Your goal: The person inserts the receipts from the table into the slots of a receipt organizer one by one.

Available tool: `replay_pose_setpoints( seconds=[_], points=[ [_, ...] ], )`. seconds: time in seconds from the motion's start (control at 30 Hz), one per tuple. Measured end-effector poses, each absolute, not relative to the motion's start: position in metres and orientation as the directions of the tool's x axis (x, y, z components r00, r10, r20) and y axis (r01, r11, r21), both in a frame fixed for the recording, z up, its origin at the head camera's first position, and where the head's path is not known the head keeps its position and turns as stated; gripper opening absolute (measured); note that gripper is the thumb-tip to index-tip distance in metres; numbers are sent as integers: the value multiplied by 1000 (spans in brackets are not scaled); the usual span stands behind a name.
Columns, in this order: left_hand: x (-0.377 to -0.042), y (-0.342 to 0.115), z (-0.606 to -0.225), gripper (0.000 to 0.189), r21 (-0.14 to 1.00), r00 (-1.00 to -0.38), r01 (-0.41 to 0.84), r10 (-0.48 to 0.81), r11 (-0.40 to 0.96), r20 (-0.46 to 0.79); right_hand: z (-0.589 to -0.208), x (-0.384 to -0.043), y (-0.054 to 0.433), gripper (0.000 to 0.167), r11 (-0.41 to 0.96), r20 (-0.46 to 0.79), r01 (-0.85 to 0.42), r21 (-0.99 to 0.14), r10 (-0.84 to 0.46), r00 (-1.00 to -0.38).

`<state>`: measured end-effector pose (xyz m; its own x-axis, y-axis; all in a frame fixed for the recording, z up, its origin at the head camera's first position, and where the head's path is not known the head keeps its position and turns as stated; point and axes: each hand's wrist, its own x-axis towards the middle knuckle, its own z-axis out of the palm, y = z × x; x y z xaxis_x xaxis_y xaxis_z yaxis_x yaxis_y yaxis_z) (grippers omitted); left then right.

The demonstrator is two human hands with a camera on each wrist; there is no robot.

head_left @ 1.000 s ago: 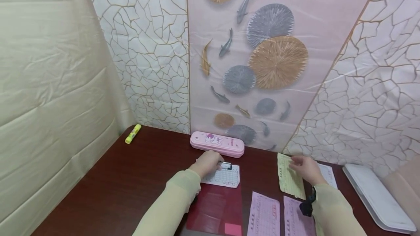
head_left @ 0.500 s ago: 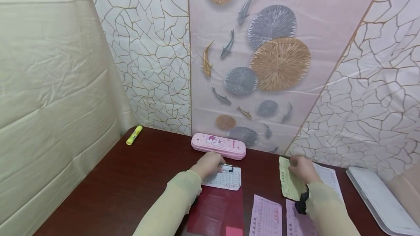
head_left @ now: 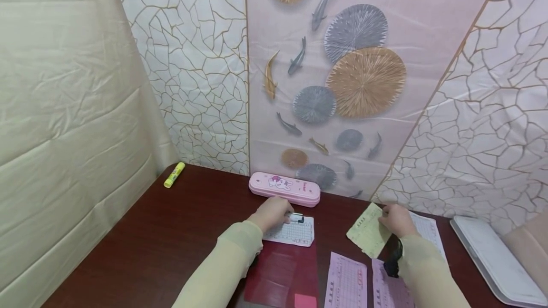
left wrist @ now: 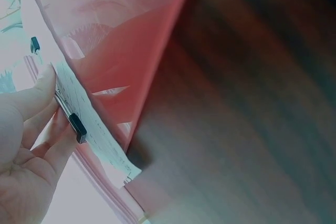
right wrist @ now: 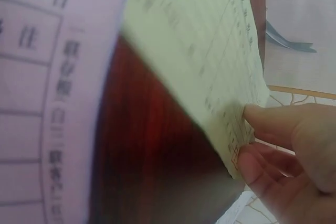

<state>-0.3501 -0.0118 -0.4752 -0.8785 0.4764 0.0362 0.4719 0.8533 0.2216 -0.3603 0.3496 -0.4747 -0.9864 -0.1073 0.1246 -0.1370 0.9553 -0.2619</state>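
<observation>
My left hand (head_left: 271, 215) pinches a metal bar clip with black ends (left wrist: 79, 128), thumb on one side and fingers on the other. Under the clip lies a white printed slip (head_left: 295, 233), over the top of a translucent red folder (head_left: 280, 270). In the left wrist view the folder (left wrist: 118, 45) tilts up off the dark table. My right hand (head_left: 398, 220) holds a yellow printed slip (head_left: 369, 232) by its corner, between thumb and fingers. In the right wrist view that yellow slip (right wrist: 210, 61) slants over the table, and a pink slip (right wrist: 47, 103) fills the left side.
Two pink slips (head_left: 347, 279) lie right of the folder; my right forearm partly covers one. A white slip (head_left: 428, 232) lies beyond my right hand, beside a white case (head_left: 496, 255). A pink pencil case (head_left: 284, 189) stands at the back. A glue stick (head_left: 174, 175) lies far left.
My right hand has taken hold of the yellow slip's corner, and the slip has turned, its lower end swinging left. The left hand stays on the clip.
</observation>
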Motion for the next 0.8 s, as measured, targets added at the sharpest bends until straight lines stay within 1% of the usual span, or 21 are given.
replay_pose_setpoints(
  seconds=[0.23, 0.47, 0.57, 0.67, 0.8],
  points=[
    [-351, -12, -476, 22, 219, -875, 478, 482, 850, 42, -478, -360, 348, 27, 956, 116, -99, -275, -70, -991],
    [-350, -13, -476, 24, 230, -881, 467, 472, 854, 33, -480, -354, 346, 30, 918, 78, -13, -396, 19, -997],
    [-350, -12, -476, 25, 231, -881, 466, 472, 854, 32, -482, -351, 346, 31, 913, 110, -20, -408, 27, -994],
    [-350, -12, -476, 25, 228, -882, 464, 469, 856, 32, -482, -349, 347, 32, 916, 156, -58, -396, 5, -988],
    [-351, -11, -477, 25, 229, -887, 454, 462, 861, 25, -483, -350, 350, 24, 924, 172, -68, -376, -2, -985]
  ],
)
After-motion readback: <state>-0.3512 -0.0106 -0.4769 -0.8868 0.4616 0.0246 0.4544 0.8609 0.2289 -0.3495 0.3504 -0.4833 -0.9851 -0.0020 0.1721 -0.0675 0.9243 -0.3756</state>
